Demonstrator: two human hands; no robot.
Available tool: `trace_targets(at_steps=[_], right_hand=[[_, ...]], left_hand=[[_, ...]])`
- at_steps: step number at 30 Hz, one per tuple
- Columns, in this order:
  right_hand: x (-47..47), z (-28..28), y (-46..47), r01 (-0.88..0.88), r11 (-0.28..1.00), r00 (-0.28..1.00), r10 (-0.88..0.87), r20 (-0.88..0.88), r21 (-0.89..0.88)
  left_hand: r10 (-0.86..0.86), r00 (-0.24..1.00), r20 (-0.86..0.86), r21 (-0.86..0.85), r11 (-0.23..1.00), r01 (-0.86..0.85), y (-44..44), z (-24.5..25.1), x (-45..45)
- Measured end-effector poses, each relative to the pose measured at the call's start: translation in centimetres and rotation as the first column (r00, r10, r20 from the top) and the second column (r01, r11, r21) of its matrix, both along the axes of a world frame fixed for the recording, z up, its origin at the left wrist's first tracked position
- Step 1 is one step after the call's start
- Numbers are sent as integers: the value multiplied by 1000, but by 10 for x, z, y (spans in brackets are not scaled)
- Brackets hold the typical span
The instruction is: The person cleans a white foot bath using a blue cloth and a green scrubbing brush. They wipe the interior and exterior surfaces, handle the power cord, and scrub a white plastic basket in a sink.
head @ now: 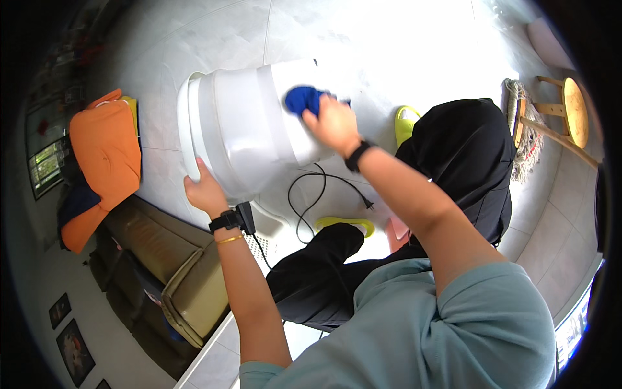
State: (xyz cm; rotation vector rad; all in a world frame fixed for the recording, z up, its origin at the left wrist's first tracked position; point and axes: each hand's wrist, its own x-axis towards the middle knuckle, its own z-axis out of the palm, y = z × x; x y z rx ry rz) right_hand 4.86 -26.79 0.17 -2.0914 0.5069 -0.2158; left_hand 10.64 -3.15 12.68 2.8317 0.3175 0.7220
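A large white cylindrical appliance (248,126) with a grey band lies tilted before me, its wide rim to the left. My left hand (206,192) grips that rim at its lower edge, thumb on the outside. A blue cloth (303,99) is bunched in my right hand (333,121), pressed against the appliance's side near its right end. A black power cord with a plug (368,203) lies looped on the floor below the appliance. Part of a white perforated plastic item (265,228) shows beneath my left wrist; the rest is hidden.
An orange cloth-covered item (107,150) and a brown leather sofa (194,291) are at the left. A string mop (527,141) and a round wooden stool (575,113) stand at the right. A pink plastic object (397,234) is between my legs, near my yellow-green shoes (406,125).
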Motion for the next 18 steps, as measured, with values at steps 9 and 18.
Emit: trace_targets(at_steps=[9, 18], right_hand=[[-154, -28, 39, -423, 842, 716, 537, -446, 335], [-62, 28, 0, -82, 627, 909, 366, -200, 775]], left_hand=[[80, 994, -74, -64, 994, -85, -4, 3, 13], [-255, 960, -116, -423, 887, 185, -29, 15, 11]])
